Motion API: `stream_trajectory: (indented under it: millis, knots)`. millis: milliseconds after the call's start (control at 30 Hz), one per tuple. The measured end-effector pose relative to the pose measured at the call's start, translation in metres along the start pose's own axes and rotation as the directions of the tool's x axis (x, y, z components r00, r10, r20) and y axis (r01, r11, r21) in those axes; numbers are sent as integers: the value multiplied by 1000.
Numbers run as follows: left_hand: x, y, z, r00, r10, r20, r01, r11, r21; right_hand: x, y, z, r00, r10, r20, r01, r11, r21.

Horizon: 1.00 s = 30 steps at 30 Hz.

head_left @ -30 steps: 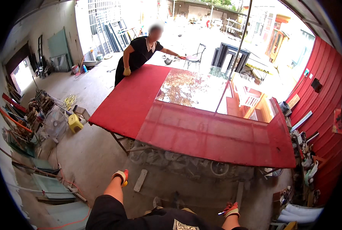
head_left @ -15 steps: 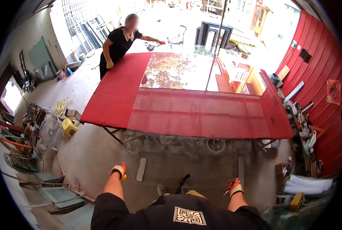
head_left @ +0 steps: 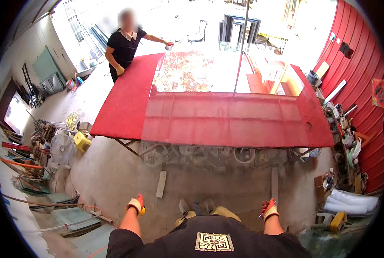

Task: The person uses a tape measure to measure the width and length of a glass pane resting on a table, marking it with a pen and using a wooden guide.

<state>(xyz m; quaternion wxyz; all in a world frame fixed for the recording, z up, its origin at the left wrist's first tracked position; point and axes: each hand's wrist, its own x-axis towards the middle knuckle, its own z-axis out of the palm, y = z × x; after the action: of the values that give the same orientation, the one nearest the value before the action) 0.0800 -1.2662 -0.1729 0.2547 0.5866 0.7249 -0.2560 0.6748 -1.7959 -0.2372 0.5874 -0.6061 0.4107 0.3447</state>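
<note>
A large clear glass sheet (head_left: 218, 120) lies across the red-covered table (head_left: 123, 96) and reaches out past its near edge toward me. It is faint there. My left hand (head_left: 135, 204), in a red and cream glove, is closed at what looks like the sheet's near left side. A small yellow thing (head_left: 143, 210) shows beside those fingers. My right hand (head_left: 269, 209), gloved alike, is closed at the near right side. A slim pen-like tool (head_left: 260, 216) sticks out from it. The fingers' exact hold on the glass is hard to see.
A co-worker (head_left: 125, 45) in gloves stands at the table's far left. A white strip (head_left: 161, 184) lies on the floor ahead. Left are a yellow stool (head_left: 82, 141), a fan (head_left: 62, 148) and glass panes (head_left: 73, 219). White rolls (head_left: 351, 202) and clutter line the red right wall.
The co-worker has straightened up and drawn the outstretched hand in toward a grey thing at the table's far edge. My view has shifted slightly; both my hands stay closed.
</note>
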Motion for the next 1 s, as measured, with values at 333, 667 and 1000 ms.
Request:
stream_trajectory:
  millis: [333,667,1000]
  knots:
    - [-57,-56,87,999,-5,-41,1,995,-96,30,-17,-61,999,20,-27,-22,996,-92]
    - [-102,-91,130,996,-84,-1,84,989,-121,34,-19,-83,997,-75,16,76,970,-232]
    - [-221,-104,158,973,-215,86,230,934,-272,-45,-57,-83,988,-128,83,152,870,-469]
